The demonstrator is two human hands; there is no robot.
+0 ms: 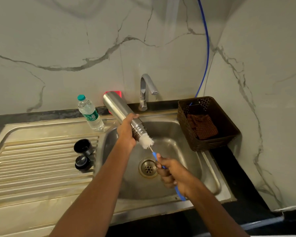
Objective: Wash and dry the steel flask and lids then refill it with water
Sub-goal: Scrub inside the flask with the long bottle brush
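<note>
scrubbing inside the steel flask (pixel 120 108) over the sink (pixel 210 178)

left hand (pixel 126 132) wrapped round flask, mouth tilted down to drain; right hand (pixel 173 173) gripping bottle brush (pixel 148 142) just below; lids (pixel 83 153) set aside left.

Both forearms reach forward; left hand (pixel 126 133) grips the flask (pixel 116 106), right hand (pixel 173 174) at its 4 o'clock grips the brush (pixel 147 141).

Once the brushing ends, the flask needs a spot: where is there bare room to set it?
Bare: the ribbed drainboard left of the two lids, and the flat strip before it. Crowded: its sink-side edge, with lids and water bottle; the basket takes the sink's right rim.
</note>
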